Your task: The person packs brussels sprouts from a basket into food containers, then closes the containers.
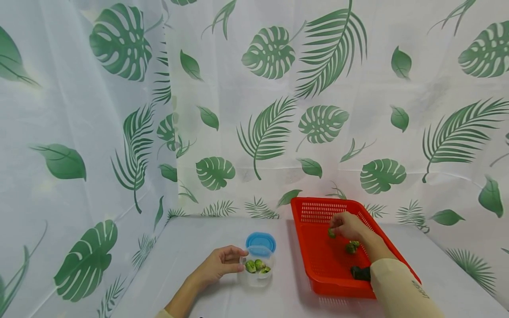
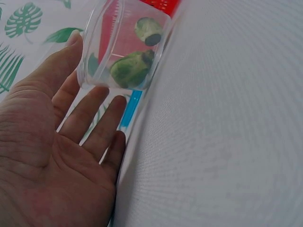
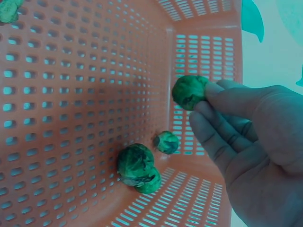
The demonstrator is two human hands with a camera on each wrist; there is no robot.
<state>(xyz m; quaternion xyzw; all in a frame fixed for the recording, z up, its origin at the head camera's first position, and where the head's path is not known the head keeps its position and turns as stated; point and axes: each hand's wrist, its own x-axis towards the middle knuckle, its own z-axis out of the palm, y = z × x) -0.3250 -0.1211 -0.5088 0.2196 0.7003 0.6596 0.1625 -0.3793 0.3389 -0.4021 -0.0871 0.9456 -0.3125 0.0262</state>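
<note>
In the head view my left hand (image 1: 222, 263) touches the left side of a clear plastic container (image 1: 254, 280) with thumb and fingertips. Its fingers are extended and spread against the wall in the left wrist view. Green Brussels sprouts (image 1: 250, 266) lie inside the container. My right hand (image 1: 347, 226) is over the far part of a red plastic basket (image 1: 318, 247), pinching one Brussels sprout (image 3: 189, 92) between thumb and fingertips. Below it, more sprouts (image 3: 136, 161) rest on the basket floor, one a little apart (image 3: 166, 142).
A blue lid (image 1: 260, 240) lies just behind the clear container. The basket's perforated walls and raised rim (image 1: 304, 260) stand to the container's right. A white cloth (image 1: 191, 247) covers the table, and a leaf-printed curtain (image 1: 222, 132) hangs behind and on the left.
</note>
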